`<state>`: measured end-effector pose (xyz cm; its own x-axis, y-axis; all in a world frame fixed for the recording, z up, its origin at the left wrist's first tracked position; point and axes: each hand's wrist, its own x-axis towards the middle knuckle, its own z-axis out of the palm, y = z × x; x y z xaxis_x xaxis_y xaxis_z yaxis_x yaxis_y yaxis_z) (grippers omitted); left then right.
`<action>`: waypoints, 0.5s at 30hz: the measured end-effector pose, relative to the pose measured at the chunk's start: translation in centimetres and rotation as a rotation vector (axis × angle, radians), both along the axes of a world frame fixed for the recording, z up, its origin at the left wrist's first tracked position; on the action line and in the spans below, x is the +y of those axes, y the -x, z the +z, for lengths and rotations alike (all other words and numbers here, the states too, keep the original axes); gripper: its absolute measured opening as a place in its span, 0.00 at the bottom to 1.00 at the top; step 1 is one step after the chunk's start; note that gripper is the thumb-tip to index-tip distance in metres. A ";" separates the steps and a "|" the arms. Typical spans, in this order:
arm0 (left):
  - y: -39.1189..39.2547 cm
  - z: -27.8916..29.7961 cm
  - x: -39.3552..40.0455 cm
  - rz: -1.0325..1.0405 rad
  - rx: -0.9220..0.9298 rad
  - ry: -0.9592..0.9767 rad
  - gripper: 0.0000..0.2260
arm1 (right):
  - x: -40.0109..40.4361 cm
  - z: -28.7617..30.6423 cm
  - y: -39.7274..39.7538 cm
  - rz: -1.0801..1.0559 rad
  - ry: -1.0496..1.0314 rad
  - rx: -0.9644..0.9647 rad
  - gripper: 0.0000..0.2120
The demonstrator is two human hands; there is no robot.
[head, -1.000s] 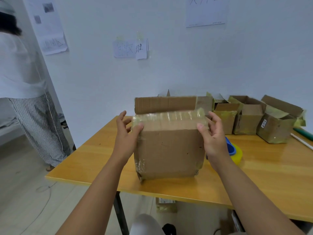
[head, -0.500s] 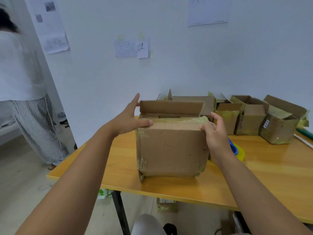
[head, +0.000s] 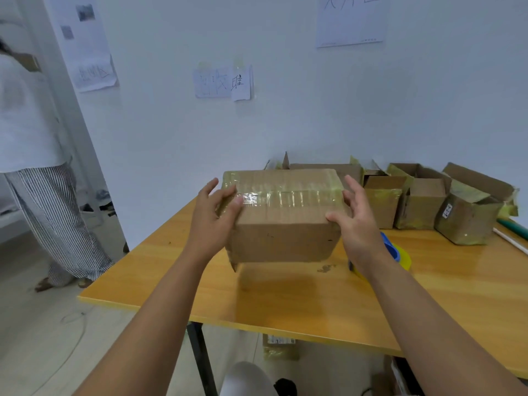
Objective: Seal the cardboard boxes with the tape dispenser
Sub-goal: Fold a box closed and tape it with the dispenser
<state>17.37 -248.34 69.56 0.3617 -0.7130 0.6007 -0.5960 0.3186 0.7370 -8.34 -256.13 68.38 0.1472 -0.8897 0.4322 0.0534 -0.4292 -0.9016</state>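
Now the box (head: 281,215) is up off the desk (head: 300,298), flaps folded down, shiny tape along its top seam. The left hand (head: 211,221) clasps its left end, thumb pressed on the taped top, fingers curled round the corner. The right hand (head: 357,224) holds the right end, thumb on the near top edge, fingers spread up the side. Just right of the box, behind the right wrist, lies the tape dispenser (head: 397,254). Beyond the box, a row of open boxes (head: 423,204) lines the wall. Near of the box, bare desk runs to the front edge. Left of the box, off the desk's edge, a person (head: 37,138) stands.
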 end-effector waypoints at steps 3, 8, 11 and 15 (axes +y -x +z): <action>-0.2 -1.2 -0.1 -0.006 -0.007 0.063 0.12 | 0.0 -0.8 -0.4 0.020 0.006 0.056 0.37; -0.6 -4.9 0.2 0.043 -0.129 0.128 0.14 | 0.1 -3.5 -0.8 0.060 -0.048 0.093 0.38; -0.6 -8.2 0.5 0.088 -0.193 0.093 0.13 | 0.6 -5.6 -1.3 0.039 -0.103 0.082 0.30; -0.5 -11.3 1.2 0.132 -0.256 0.062 0.13 | 1.3 -7.9 -2.7 -0.104 -0.187 0.007 0.12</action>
